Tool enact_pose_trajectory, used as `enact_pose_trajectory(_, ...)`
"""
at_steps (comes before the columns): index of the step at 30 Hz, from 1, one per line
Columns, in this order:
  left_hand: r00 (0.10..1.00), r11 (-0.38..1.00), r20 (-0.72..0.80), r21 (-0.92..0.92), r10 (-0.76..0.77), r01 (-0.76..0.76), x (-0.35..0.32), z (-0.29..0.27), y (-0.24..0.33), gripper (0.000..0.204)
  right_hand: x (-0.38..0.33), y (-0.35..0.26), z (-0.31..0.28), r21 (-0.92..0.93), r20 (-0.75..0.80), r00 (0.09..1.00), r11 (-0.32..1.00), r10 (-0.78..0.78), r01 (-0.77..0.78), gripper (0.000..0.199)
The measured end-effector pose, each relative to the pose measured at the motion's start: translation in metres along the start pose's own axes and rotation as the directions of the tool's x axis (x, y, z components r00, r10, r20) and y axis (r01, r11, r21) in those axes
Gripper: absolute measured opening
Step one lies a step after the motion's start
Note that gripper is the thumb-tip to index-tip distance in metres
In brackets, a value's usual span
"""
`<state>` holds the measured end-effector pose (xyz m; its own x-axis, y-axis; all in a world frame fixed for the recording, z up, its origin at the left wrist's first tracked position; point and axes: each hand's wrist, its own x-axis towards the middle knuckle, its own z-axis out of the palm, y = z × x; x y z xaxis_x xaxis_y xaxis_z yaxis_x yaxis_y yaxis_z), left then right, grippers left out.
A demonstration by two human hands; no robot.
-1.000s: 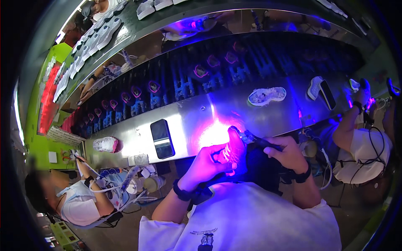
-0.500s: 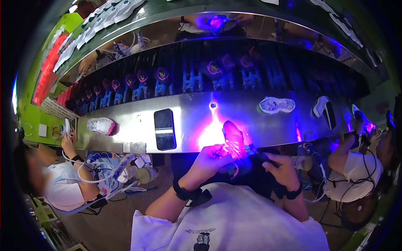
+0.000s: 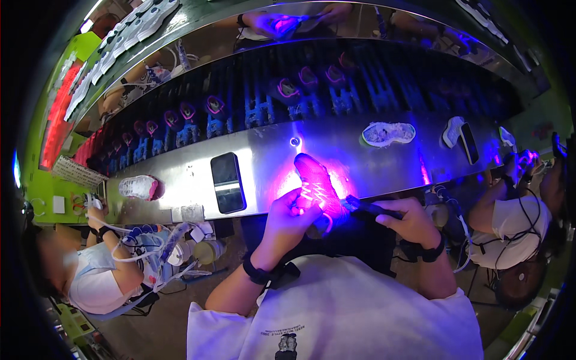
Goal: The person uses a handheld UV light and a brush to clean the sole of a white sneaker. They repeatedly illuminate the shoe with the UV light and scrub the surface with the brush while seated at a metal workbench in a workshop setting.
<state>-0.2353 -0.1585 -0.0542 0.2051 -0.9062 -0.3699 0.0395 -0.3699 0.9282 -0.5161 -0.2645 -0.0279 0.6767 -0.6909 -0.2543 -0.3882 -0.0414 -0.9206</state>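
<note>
A shoe upper with zigzag laces (image 3: 317, 180), lit pink and violet, lies tilted at the bench's near edge, its toe pointing away from me. My left hand (image 3: 288, 219) is closed on its lower left side, by the laces. In my right hand (image 3: 415, 221) is a slim dark-handled tool, apparently a brush (image 3: 384, 210). The tool's dark head is at the right side of the shoe, close to its lower edge; the glare hides whether they touch. The heel end is partly in shadow near my lap.
On the metal bench (image 3: 270, 180) lie a phone (image 3: 228, 183), a shoe sole (image 3: 389, 134), another sole (image 3: 453, 132) beside a second phone (image 3: 469, 144), and a pale shoe (image 3: 138, 187). Behind runs a dark rack (image 3: 240, 96) with several shoes. Co-workers sit left (image 3: 105, 270) and right (image 3: 510, 234).
The view has shifted slightly. The shoe has moved away from me and a little left, with my left hand on it. My right hand's tool now shows more plainly against the shoe's side.
</note>
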Motion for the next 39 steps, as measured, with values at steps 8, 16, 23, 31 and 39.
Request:
enact_pose_trajectory(8,0.988,0.995,-0.114,0.013,-0.102,0.104,0.012,0.020,-0.018,0.069,-0.023,0.025,0.008,-0.040,-0.148,0.989,0.999,-0.016,0.010,0.036)
enact_pose_trajectory(16,0.976,0.850,-0.007,-0.493,-0.216,0.184,0.003,0.021,0.007,0.039,-0.006,-0.004,-0.002,-0.242,-0.172,0.972,0.963,-0.162,0.118,0.038)
enact_pose_trajectory(23,0.939,0.698,0.132,-0.638,-0.319,0.327,-0.005,-0.001,0.007,0.051,0.017,-0.036,0.002,-0.336,-0.136,0.952,0.917,-0.275,0.217,0.036)
enact_pose_trajectory(31,0.852,0.476,0.295,-0.728,-0.433,0.494,-0.007,-0.021,0.006,0.054,0.036,-0.064,0.006,-0.497,-0.017,0.970,0.843,-0.244,0.204,0.039)
enact_pose_trajectory(39,0.784,0.062,0.571,-0.797,-0.244,0.600,-0.006,-0.028,-0.011,0.047,0.044,-0.057,0.014,-0.428,-0.054,0.973,0.886,-0.223,0.179,0.038)
